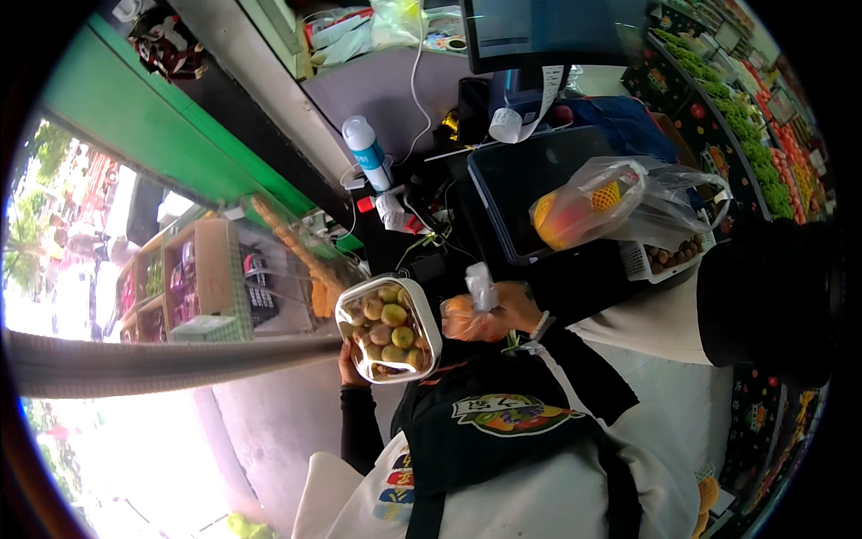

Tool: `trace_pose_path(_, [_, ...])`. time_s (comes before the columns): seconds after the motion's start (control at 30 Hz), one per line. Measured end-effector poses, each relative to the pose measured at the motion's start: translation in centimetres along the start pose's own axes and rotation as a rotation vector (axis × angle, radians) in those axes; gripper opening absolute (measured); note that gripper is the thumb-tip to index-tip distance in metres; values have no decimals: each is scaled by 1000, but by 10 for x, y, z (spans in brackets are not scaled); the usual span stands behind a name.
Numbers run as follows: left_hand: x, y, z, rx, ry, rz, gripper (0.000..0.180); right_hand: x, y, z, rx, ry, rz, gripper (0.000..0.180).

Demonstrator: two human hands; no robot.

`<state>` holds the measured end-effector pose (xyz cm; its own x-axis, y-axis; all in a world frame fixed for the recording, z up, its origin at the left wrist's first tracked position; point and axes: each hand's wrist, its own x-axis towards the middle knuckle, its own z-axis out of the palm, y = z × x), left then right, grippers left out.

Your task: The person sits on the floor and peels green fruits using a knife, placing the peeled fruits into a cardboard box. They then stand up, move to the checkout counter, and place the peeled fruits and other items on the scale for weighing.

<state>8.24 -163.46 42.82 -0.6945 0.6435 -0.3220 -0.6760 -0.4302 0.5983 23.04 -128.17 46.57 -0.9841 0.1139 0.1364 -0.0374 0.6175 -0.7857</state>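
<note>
My left hand (349, 366) grips the left side of a white tub (431, 316) with rounded corners. Several small round green-brown fruits (393, 314) fill it under a shiny clear cover. To its right, my right hand (516, 307) is closed on a small clear plastic bag (481, 286). The bag's gathered top sticks up, and something orange-toned shows through its film, too blurred to name. Tub and bag are held side by side in front of my dark apron (431, 440), near the counter's edge.
A clear bag of yellow-red fruit (570, 216) rests on a dark flat device (498, 171). Beside it stands a white basket (636, 262) of brown nuts. A spray can (363, 148), cables and a monitor (557, 36) occupy the counter. Someone's beige-clad limb (655, 314) extends at right.
</note>
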Motion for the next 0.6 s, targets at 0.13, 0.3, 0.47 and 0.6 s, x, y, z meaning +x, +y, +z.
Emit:
trace_pose_path(0.13, [27,-2,30,-18,-78,-105,67,18,-3,13,-104,-118,103,18])
trace_pose_path(0.3, [41,-35,103,-111,-113,-281,55,20,-40,-3,-186,-216,245,19])
trace_pose_path(0.47, [59,-54,129,-58,-314,-368,67,-4,-33,-5,-88,-102,253,18])
trace_pose_path(0.6, [60,-53,151,-61,-328,-315,57,-26,-20,-6,97,66,242,19])
